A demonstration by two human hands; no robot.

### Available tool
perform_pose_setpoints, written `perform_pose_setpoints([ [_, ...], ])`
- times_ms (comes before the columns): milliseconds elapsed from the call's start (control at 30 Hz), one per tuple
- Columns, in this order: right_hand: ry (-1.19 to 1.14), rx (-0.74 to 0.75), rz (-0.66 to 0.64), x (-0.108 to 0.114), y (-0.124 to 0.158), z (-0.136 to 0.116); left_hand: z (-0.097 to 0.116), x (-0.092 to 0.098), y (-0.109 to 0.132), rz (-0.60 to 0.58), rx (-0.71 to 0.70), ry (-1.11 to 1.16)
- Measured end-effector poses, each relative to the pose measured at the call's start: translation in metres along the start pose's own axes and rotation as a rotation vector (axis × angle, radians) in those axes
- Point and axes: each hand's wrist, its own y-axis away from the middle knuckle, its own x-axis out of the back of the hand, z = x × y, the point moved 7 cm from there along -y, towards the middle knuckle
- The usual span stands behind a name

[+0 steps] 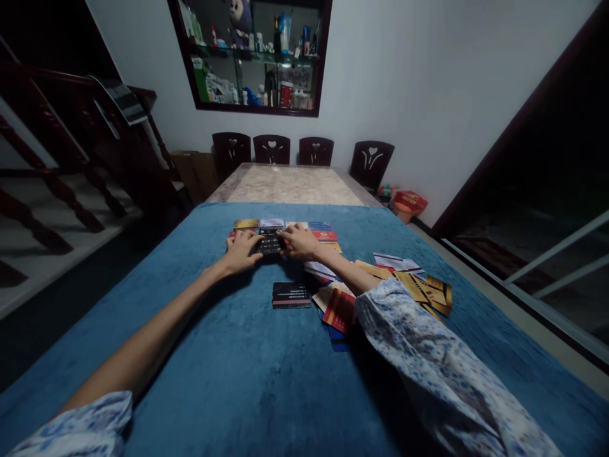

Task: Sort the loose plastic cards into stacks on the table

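Between my two hands is a black card [270,242] with pale print, low over the blue cloth. The fingers of my left hand [240,250] are closed at its left edge, and those of my right hand [301,242] at its right edge. Beyond it a row holds a gold card [246,224], a whitish card [272,223] and a blue card [320,225]. A red card [325,235] lies beside my right hand. Nearer me is another black card [291,295] with a stripe. My hands partly hide some cards in the rows.
Loose cards overlap in a pile [340,308] under my right forearm, with gold cards [421,289] farther right. The blue cloth [209,374] covers the near table; the bare stone top [295,184] shows beyond. Several dark chairs [271,149] stand at the far end.
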Motion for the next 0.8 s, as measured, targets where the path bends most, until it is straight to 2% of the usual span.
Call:
perform_pose_setpoints([
  [167, -0.002, -0.007, -0.049, -0.002, -0.012, 0.002, -0.010, -0.002, -0.009, -0.050, 0.056, -0.008],
  [400, -0.030, -0.008, -0.072, -0.014, -0.024, 0.008, -0.021, -0.009, -0.017, -0.054, 0.027, -0.004],
  [800, -0.029, -0.008, -0.089, -0.022, -0.030, 0.014, -0.022, -0.014, -0.018, -0.117, 0.080, 0.029],
])
